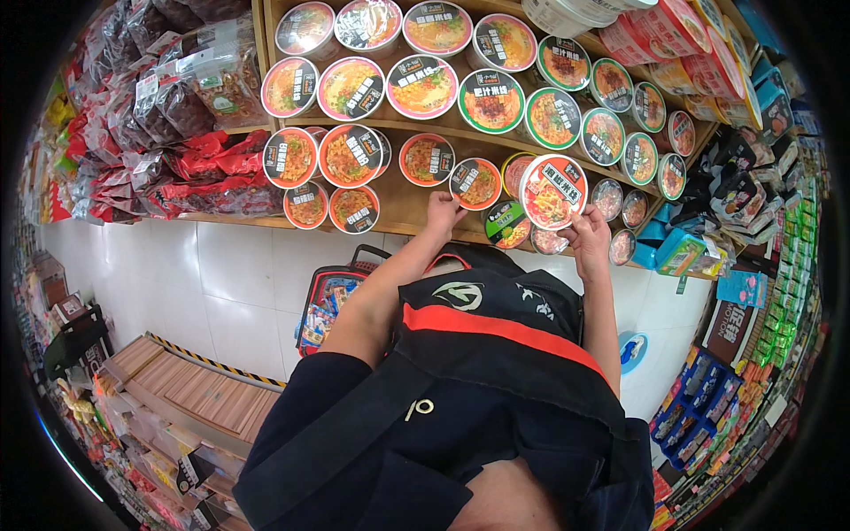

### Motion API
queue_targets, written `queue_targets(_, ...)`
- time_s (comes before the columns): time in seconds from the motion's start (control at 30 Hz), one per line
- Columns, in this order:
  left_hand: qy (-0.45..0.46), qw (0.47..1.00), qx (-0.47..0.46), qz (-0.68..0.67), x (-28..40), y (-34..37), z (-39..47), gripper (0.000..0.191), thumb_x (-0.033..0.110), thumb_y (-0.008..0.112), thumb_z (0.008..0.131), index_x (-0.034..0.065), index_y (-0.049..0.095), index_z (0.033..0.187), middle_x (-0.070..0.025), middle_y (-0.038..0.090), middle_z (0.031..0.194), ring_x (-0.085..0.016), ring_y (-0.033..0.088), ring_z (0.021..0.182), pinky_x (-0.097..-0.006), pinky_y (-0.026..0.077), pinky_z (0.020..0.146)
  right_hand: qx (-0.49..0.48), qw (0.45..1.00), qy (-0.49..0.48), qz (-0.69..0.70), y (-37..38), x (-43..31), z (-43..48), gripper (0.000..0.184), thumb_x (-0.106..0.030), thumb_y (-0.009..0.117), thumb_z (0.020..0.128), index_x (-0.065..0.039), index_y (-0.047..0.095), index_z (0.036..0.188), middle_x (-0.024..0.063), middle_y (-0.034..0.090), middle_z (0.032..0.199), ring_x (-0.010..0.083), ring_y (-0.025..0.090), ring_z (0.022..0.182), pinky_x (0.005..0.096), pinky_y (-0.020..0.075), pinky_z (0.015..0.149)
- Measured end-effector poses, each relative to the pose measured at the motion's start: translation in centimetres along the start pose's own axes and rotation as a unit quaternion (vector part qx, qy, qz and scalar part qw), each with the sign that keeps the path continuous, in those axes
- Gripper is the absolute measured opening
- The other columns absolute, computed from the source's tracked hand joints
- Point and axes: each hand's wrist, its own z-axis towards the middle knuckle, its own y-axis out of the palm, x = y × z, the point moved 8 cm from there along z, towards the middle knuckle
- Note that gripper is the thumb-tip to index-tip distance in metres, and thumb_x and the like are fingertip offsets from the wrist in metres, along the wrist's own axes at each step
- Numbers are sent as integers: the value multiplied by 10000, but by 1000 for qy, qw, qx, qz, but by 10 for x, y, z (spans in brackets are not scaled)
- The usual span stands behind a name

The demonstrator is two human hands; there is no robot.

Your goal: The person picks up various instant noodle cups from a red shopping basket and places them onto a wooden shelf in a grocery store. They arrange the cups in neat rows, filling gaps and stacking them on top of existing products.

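Note:
My right hand (588, 242) grips the lower right rim of a round instant rice-noodle cup (554, 192) with a red and white printed lid. This cup is raised in front of the shelf and partly covers a yellow-rimmed cup (518, 174). At the lower left edge of an orange-lidded noodle cup (476, 184) is my left hand (443, 216). Its fingertips are partly hidden there, so whether it grips the cup is unclear. A green and black-lidded cup (507, 224) stands below, between my hands. More orange-lidded cups (427, 159) stand to the left on the same wooden shelf (405, 216).
Upper tiers hold pink-rimmed (422, 86) and green-rimmed cups (491, 101). Bagged snacks (212, 189) fill the left side. A shopping basket (325, 308) with packets stands on the floor by my left arm. Behind me is a wooden-topped display (199, 388); a blue tub (633, 352) sits right.

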Motion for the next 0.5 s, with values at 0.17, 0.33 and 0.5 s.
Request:
queue_targets(0.17,0,994,36,-106,3,-1,-1,310,-47,568,806,29,403,1057,-99,496,1021,-199,559,892,-327,544,769,2,1000,16,-16,-2,5,-1,152,-69,544,864,-4,487,990,93,610,941,138,618,786,270,543,634)
queue_targets(0.33,59,982,43,-175,23,15,20,333,-101,574,769,67,516,1051,-14,538,936,-142,547,867,-255,448,732,-21,999,16,-33,4,9,1,151,-75,543,865,-6,490,988,94,608,934,138,616,782,275,542,639)
queue_targets(0.5,30,986,0,-162,16,10,24,330,8,654,777,52,493,1062,-41,558,949,-148,536,826,-296,443,791,-18,998,27,-46,9,10,5,159,-78,559,855,1,494,977,94,612,921,137,616,773,278,543,645)
